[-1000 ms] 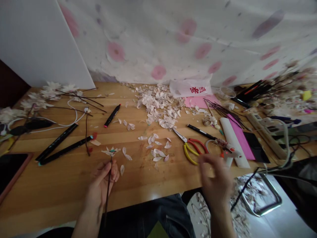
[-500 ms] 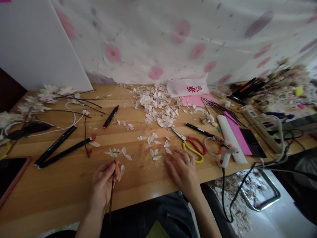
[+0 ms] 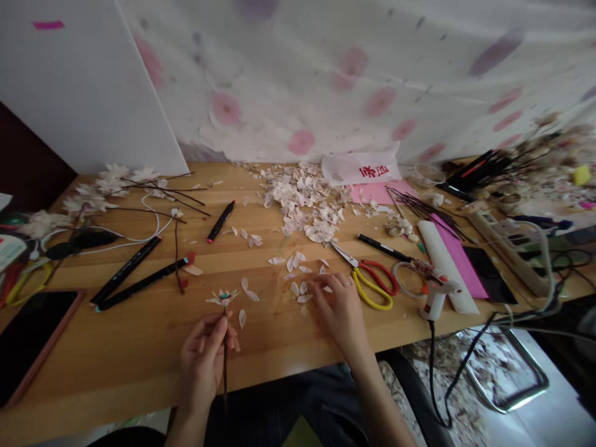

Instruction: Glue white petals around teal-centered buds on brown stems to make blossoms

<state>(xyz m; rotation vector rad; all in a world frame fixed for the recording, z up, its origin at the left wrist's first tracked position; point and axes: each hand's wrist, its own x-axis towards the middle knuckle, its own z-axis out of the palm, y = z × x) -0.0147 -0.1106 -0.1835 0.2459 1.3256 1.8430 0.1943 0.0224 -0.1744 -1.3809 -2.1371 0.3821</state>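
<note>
Left of the scissors (image 3: pixel 372 284), the right hand (image 3: pixel 342 310) lay low on the bench (image 3: pixel 116 366) with its fingers loosely spread. Its fingertips touched the loose petals (image 3: pixel 300 288) scattered there, and nothing showed as held in it. Farther left of the scissors, near the front edge, the left hand (image 3: pixel 205 360) was closed in a pinch on the flower stem (image 3: pixel 225 372). Thumb and forefinger gripped the dark wire, and its small bloom (image 3: pixel 223 297) pointed away from the person, close over the wood. Beyond the scissors lay the petal heap (image 3: pixel 307 205), just right of them stood the glue gun (image 3: pixel 435 295), and well to their left lay 2 black markers (image 3: pixel 135 279).

Petals this thin would probably lift best 1 at a time. A fingertip could slide a single petal clear of its neighbours, then pinch it lightly at the narrow end so it did not crease. The left grip looked best held steady and close under the bloom, so the petals already on it were not knocked.

1 s earlier the right hand was a blur right of the scissors, beside the glue gun. By 0.5 s earlier it had crossed to their left, and now its fingertips sat a little deeper among the loose petals. The left hand kept its pinch on the stem through all 3 pictures
</note>
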